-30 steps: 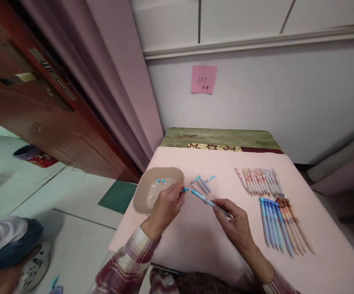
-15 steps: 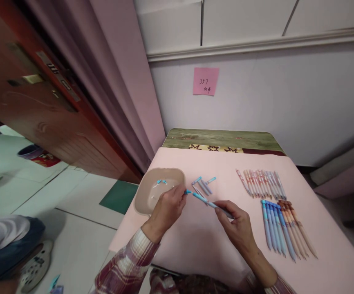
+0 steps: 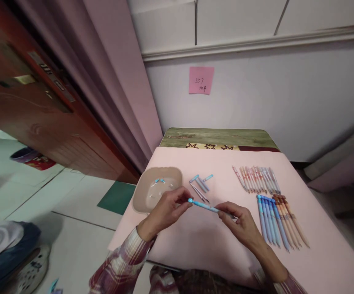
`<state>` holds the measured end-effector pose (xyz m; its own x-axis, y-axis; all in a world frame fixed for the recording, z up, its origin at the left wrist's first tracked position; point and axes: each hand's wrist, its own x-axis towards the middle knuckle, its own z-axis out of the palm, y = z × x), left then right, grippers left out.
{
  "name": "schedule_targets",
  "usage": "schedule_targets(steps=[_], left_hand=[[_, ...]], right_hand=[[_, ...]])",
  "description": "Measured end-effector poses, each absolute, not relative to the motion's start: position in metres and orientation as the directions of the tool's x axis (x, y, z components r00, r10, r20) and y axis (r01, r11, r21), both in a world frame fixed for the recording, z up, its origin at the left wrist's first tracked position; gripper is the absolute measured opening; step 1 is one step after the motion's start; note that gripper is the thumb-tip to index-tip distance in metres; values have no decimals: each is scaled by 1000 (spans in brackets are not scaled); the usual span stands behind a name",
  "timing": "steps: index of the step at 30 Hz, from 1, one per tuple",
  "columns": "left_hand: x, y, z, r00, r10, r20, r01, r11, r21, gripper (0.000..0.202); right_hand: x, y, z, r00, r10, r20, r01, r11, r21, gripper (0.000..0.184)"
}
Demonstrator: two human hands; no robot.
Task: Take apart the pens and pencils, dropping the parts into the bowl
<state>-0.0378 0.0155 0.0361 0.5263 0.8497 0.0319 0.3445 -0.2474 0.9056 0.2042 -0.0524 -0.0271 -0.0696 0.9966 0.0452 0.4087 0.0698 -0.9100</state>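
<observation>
Both my hands hold one light blue pen (image 3: 204, 206) level over the pink cloth (image 3: 195, 241). My left hand (image 3: 167, 208) pinches its left tip with thumb and fingers. My right hand (image 3: 240, 224) is closed round its darker right end. Just beyond the pen lie a few loose pen parts (image 3: 200, 183), grey and blue. A beige dish (image 3: 143, 200) with small blue and white bits inside sits to the left of my left hand.
Two groups of pens lie at the right: a pale orange-patterned row (image 3: 256, 179) farther back, and blue and brown ones (image 3: 279, 220) nearer. A pink sticky note (image 3: 200, 80) is on the wall. A wooden door (image 3: 32, 106) stands left. Another person's leg and shoe (image 3: 8, 261) are at lower left.
My left hand has closed the small gap and now grips the pen's left tip. Both hands with the pen have come slightly nearer to me.
</observation>
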Motion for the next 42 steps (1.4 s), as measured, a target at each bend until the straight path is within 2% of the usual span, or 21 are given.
schedule_targets(steps=[2, 4, 7, 12, 16, 18, 23, 28, 34, 39, 42], left_hand=[[-31, 11, 31, 483, 875, -46, 189, -52, 981, 16], [-22, 6, 22, 404, 908, -112, 42, 104, 994, 23], [-7, -1, 5, 289, 944, -161, -80, 192, 978, 28], [17, -6, -20, 258, 952, -164, -108, 197, 974, 32], [28, -14, -39, 259, 951, -171, -100, 202, 974, 47], [28, -21, -52, 284, 939, -193, -76, 223, 972, 43], [20, -35, -81, 341, 901, -268, 17, 279, 960, 34], [14, -43, -91, 338, 894, -294, 49, 295, 954, 32], [6, -49, -103, 357, 903, -237, 48, 236, 971, 28], [0, -55, -109, 395, 905, -160, 45, 155, 987, 26], [-2, -58, -109, 400, 906, -138, 51, 129, 990, 25]], right_hand=[[204, -59, -28, -121, 993, 16, 387, 62, -920, 24], [202, -66, -30, -139, 990, -17, 360, 35, -932, 26], [195, -76, -36, -82, 995, -63, 368, -28, -929, 22], [188, -89, -50, 94, 995, -32, 492, -74, -867, 16], [201, -95, -63, 237, 971, -20, 484, -136, -864, 20], [217, -96, -68, 343, 939, 10, 514, -178, -839, 22], [264, -96, -76, 582, 810, 75, 668, -424, -612, 23], [278, -98, -80, 643, 766, 13, 675, -559, -481, 20], [269, -94, -75, 673, 740, -20, 683, -631, -368, 22], [263, -96, -80, 682, 731, 35, 709, -648, -279, 22], [258, -101, -82, 657, 747, 104, 735, -603, -309, 23]])
